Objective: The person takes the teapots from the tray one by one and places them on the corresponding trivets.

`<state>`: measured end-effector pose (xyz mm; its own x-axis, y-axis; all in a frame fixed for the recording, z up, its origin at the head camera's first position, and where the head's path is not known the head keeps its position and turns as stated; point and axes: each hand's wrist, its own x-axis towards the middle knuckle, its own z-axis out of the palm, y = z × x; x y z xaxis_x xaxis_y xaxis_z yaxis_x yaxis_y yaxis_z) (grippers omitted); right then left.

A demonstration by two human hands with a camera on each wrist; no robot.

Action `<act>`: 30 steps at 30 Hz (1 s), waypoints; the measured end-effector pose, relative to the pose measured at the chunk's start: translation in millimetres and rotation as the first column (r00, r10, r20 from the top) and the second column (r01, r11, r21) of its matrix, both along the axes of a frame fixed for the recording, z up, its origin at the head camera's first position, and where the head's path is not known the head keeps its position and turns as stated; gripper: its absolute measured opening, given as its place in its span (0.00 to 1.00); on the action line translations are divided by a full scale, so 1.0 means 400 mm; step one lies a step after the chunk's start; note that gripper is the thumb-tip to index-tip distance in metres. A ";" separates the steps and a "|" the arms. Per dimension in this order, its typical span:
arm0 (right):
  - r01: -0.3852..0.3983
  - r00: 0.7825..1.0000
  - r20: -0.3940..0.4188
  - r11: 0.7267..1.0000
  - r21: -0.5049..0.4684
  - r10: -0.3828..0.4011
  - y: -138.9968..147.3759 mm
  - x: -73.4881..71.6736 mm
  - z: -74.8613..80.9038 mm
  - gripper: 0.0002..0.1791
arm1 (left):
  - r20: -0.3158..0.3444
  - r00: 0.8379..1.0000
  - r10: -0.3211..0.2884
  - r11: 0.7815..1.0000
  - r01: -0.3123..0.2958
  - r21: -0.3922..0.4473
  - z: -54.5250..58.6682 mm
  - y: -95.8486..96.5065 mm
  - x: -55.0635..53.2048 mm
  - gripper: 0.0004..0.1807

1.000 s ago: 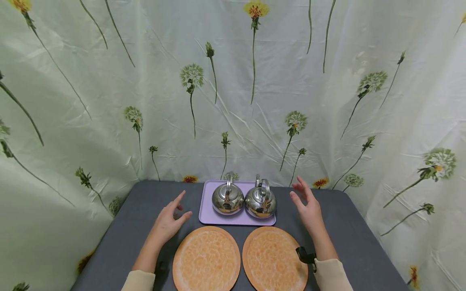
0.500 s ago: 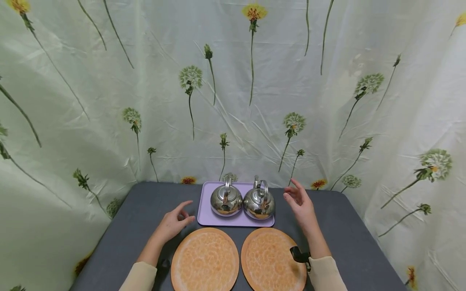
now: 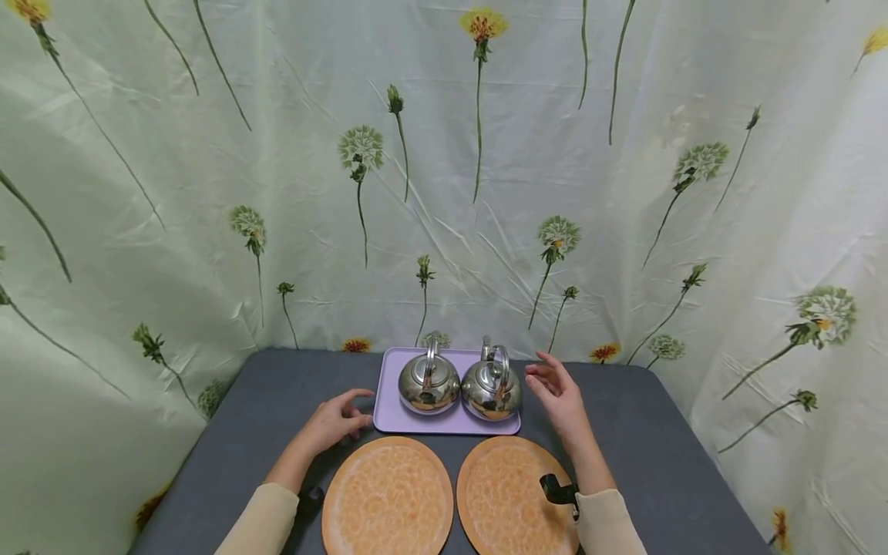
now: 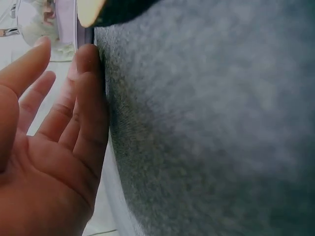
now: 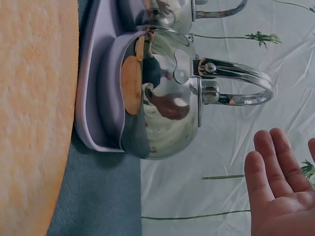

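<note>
Two shiny steel kettles stand side by side on a lilac tray [image 3: 390,416]: a left kettle [image 3: 428,391] and a right kettle [image 3: 491,395], both with raised loop handles. My left hand [image 3: 334,420] is at the tray's left edge, fingertips right by the rim and holding nothing. In the left wrist view its fingers [image 4: 91,103] are loosely extended low along the dark cloth. My right hand [image 3: 560,395] hovers beside the right kettle, its fingers relaxed and apart from the handle. The right wrist view shows that kettle [image 5: 167,98] with the fingers [image 5: 268,167] off to its side.
Two round orange-tan mats, a left mat [image 3: 388,497] and a right mat [image 3: 509,493], lie in front of the tray. The table wears a dark grey cloth [image 3: 666,462]. A flower-printed curtain [image 3: 444,193] hangs behind and at the sides.
My left hand has moved right and lowered to the tray's left edge. My right hand has moved left and slightly down, closer to the right kettle. Kettles and tray stay in place.
</note>
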<state>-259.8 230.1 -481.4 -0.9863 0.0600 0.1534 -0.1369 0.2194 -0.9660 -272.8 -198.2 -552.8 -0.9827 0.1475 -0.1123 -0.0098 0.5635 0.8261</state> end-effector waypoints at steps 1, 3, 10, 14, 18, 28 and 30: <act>-0.004 1.000 0.002 1.000 -0.005 0.004 -0.005 -0.003 -0.004 0.30 | 0.010 1.000 -0.004 1.000 0.004 0.000 -0.001 -0.003 -0.003 0.27; -0.016 1.000 0.009 1.000 -0.014 0.016 -0.014 -0.008 -0.012 0.30 | 0.033 0.999 -0.014 1.000 0.014 0.007 -0.002 -0.008 -0.007 0.28; -0.014 0.999 0.032 1.000 -0.024 0.015 -0.034 -0.017 -0.031 0.30 | 0.081 0.995 -0.051 0.998 0.048 0.045 -0.014 -0.005 -0.026 0.29; -0.021 0.999 0.023 0.999 -0.036 0.022 -0.037 -0.024 -0.035 0.30 | 0.098 0.993 -0.066 0.997 0.061 0.051 -0.012 0.005 -0.037 0.28; -0.029 0.999 0.020 0.998 -0.056 0.030 -0.043 -0.033 -0.044 0.31 | 0.117 0.991 -0.059 0.998 0.056 0.035 -0.014 0.015 -0.043 0.25; -0.033 0.999 0.041 0.998 -0.056 0.035 -0.071 -0.054 -0.047 0.30 | 0.112 0.982 -0.152 0.977 0.132 0.168 -0.031 0.007 -0.055 0.23; -0.044 0.998 0.049 0.996 -0.073 0.048 -0.076 -0.057 -0.047 0.30 | 0.121 0.980 -0.161 0.975 0.138 0.176 -0.034 0.004 -0.058 0.22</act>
